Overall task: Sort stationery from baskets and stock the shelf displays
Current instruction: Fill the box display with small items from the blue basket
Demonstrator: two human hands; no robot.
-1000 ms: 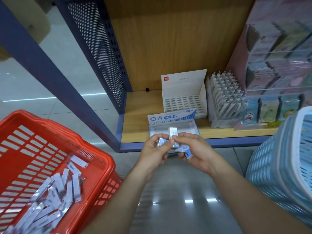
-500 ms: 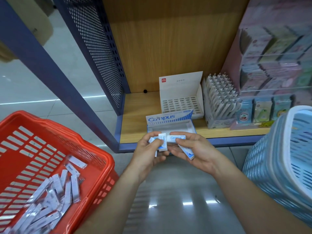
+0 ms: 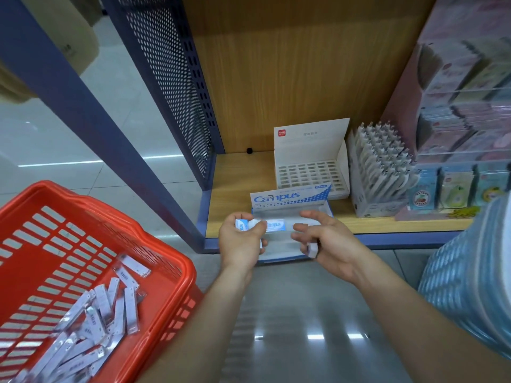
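Observation:
An open blue-and-white Campus display box [image 3: 290, 199] sits at the front edge of the wooden shelf [image 3: 235, 189]. My left hand [image 3: 240, 241] pinches small white-and-blue Campus packets [image 3: 272, 225] just in front of the box. My right hand [image 3: 329, 241] hovers beside them with thumb and forefinger loosely extended, while its lower fingers curl round another small white packet [image 3: 312, 248]. A red basket [image 3: 166, 261] at lower left holds several long white packets [image 3: 96, 322].
Behind the Campus box stands an empty white grid display box [image 3: 311, 158], with a rack of white pens [image 3: 378, 170] to its right. Pastel packaged goods [image 3: 456, 186] fill the shelf's right side. A light blue basket [image 3: 470, 277] is at the right edge. A perforated blue panel [image 3: 177, 87] walls the shelf's left.
My hands have drawn apart. The left keeps the Campus packets in front of the box, and the right has shifted right and lower with one packet in its lower fingers.

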